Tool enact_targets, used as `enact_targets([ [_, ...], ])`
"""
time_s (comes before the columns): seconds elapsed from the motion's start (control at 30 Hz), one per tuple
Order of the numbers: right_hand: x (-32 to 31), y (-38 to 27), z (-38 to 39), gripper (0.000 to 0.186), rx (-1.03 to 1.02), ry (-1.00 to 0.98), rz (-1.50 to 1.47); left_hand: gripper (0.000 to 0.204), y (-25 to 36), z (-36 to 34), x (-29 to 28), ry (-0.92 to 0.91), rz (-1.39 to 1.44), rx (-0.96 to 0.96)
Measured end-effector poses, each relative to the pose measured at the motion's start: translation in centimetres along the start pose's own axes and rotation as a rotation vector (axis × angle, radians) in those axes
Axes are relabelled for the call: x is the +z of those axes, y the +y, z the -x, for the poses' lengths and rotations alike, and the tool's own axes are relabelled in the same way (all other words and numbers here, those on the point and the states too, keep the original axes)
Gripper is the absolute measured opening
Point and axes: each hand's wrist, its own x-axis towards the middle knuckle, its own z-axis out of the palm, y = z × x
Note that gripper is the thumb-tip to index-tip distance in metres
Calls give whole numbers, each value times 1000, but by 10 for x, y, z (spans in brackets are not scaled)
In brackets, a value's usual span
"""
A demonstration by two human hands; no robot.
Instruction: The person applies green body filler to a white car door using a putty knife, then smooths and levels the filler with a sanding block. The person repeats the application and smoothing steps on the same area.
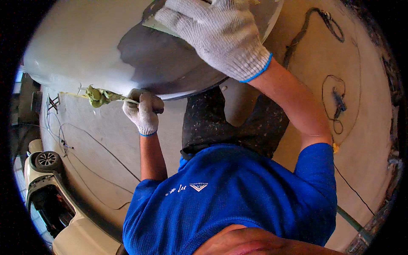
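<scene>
In front of me is a pale, curved vehicle body panel (80, 46) with a dark grey patch (157, 57) on it. Over this patch, my right hand (219, 36), in a white knit glove with a blue cuff, grips a thin, pale putty spreader (158, 26), mostly hidden by the fingers. Below the panel's edge, my left hand (144, 112), also gloved and with darkened fingers, is closed on a thin flat putty board (127, 100), seen nearly edge-on. A lump of yellow-green putty (100, 97) sits at the board's far end.
A cream car (80, 229) stands at the lower left, its wheel (46, 160) showing. Cables (93, 163) trail over the floor on the left. To the right lie a dark corded tool (338, 104) and a coiled dark hose (308, 23).
</scene>
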Motion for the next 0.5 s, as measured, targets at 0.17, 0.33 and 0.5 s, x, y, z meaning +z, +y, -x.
enact_targets([
  [0.17, -18, -1, 5, 31, -67, -98, 40, 20, -5, -4, -1, -12, 0, 67],
  [0.33, -19, 8, -11, 25, -66, -78, 19, 20, 2, -2, 4, 7, 0, 20],
  [0.5, -39, -21, 36, 19, -101, -297, 103, 28, -1, -3, 5, 13, -76, 64],
])
